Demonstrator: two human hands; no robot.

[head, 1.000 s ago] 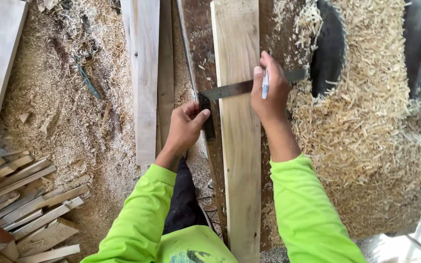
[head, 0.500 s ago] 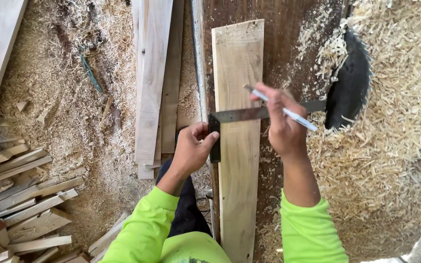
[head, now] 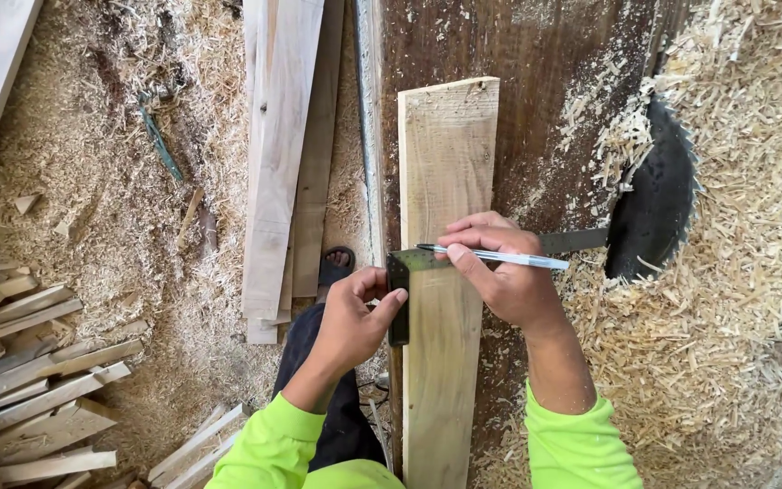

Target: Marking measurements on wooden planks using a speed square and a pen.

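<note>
Fingers of the left hand point(head: 350, 319) clamp the try square point(head: 397, 294) against the plank's point(head: 445, 181) near edge, keeping its blade squarely across. Right hand point(head: 500, 276) pinches a pen point(head: 500, 257) along that blade; beyond the plank, a saw blade point(head: 658, 195) stands in shavings.

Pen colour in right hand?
White barrel, dark tip: pen in right hand, head view.

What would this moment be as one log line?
left hand: steadies square | right hand: holds pen | plank: on bench
</note>
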